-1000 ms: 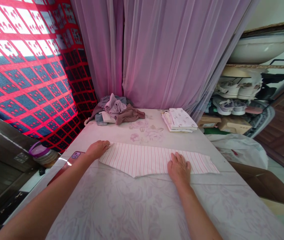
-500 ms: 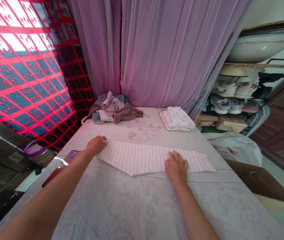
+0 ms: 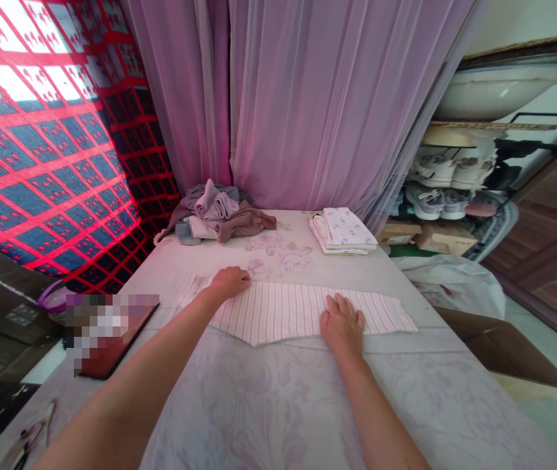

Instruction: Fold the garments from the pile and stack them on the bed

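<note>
**Item:** You have a pink-striped white cloth (image 3: 283,313) lying flat across a floral bed sheet (image 3: 258,418), with its pointed edge at 6 o'clock.
**Left hand:** Your left hand (image 3: 229,282) is released, palm down on the cloth's upper edge, toward the 10 o'clock end, and grasps nothing.
**Right hand:** Your right hand (image 3: 343,326) is released, fingers spread flat on the cloth at 4 o'clock, not gripping.
**11 o'clock:** A loose pile of clothes (image 3: 219,219) sits at the far edge of the sheet.
**1 o'clock:** A folded stack of printed fabric (image 3: 341,230) lies on the sheet.
**8 o'clock:** A pixelated object (image 3: 106,320) lies on a dark red flat item (image 3: 121,346) beside your left forearm; you cannot identify it.
**2 o'clock:** Pairs of sneakers (image 3: 437,176) stand on a rack beyond a sheer lilac curtain (image 3: 307,111).
**4 o'clock:** A cardboard box (image 3: 498,346) stands off the bed, beside a white plastic bag (image 3: 454,287).
</note>
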`<state>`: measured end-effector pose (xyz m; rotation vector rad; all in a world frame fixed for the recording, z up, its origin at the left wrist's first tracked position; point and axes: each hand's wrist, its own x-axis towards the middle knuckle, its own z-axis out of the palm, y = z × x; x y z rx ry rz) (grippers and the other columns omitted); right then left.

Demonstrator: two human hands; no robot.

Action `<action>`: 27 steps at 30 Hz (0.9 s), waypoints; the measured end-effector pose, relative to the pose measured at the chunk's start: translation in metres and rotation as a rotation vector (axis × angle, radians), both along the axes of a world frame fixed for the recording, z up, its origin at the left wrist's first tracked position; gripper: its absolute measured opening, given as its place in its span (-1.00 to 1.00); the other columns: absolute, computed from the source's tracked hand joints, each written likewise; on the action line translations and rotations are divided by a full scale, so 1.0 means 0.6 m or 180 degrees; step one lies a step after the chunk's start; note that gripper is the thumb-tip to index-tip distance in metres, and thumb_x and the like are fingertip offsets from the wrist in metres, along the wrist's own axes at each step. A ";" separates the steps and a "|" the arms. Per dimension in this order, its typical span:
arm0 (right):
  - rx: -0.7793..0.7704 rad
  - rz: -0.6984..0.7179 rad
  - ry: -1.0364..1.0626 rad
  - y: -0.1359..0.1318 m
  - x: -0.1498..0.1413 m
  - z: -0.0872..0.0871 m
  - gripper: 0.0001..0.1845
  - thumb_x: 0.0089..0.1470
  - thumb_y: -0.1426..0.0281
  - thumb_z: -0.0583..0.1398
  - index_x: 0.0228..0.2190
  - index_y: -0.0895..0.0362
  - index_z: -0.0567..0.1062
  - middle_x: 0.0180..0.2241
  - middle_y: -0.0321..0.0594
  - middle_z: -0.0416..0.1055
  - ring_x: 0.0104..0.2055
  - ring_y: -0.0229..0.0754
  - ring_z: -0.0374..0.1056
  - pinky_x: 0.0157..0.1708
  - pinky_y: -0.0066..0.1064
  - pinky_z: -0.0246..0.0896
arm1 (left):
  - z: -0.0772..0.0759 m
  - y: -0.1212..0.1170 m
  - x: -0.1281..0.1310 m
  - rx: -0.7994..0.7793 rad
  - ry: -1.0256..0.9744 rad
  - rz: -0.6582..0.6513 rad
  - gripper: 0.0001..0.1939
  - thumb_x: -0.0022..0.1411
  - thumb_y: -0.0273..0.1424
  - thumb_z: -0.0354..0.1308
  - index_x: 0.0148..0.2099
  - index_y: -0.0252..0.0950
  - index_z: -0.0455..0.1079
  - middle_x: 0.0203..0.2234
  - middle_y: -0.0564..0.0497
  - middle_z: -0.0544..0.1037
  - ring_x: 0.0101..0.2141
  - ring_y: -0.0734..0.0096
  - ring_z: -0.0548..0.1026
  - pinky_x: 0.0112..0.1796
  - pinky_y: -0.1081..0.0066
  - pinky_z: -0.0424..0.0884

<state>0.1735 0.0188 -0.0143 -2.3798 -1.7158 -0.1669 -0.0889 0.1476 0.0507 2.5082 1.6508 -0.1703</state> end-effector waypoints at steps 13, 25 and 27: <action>0.0122 0.0072 0.0049 0.001 0.004 -0.005 -0.52 0.16 0.40 -0.05 0.07 0.14 0.38 0.20 -0.04 0.20 0.23 -0.02 0.02 0.15 -0.04 -0.21 | 0.016 0.008 0.036 -0.0300 0.0024 -0.0162 -0.82 0.11 -0.33 0.05 -0.24 -0.21 0.41 -0.24 -0.02 0.56 -0.20 0.24 0.49 -0.21 0.33 0.33; 0.0175 0.0072 0.0101 -0.001 0.001 0.002 -0.53 0.15 0.41 -0.04 0.06 0.14 0.39 0.19 -0.06 0.22 0.23 -0.03 0.04 0.14 -0.06 -0.20 | 0.022 0.022 0.018 -0.0811 -0.0325 -0.0460 -0.71 0.20 -0.35 -0.04 -0.05 -0.15 0.36 -0.16 0.05 0.55 -0.21 0.41 0.48 -0.24 0.47 0.31; 0.0174 0.0067 0.0104 -0.001 0.001 0.003 -0.53 0.16 0.41 -0.05 0.06 0.14 0.39 0.19 -0.06 0.22 0.23 -0.03 0.04 0.14 -0.06 -0.20 | 0.022 0.024 0.020 -0.0839 -0.0335 -0.0476 -0.72 0.19 -0.35 -0.04 -0.07 -0.16 0.38 -0.17 0.04 0.55 -0.21 0.40 0.48 -0.25 0.46 0.30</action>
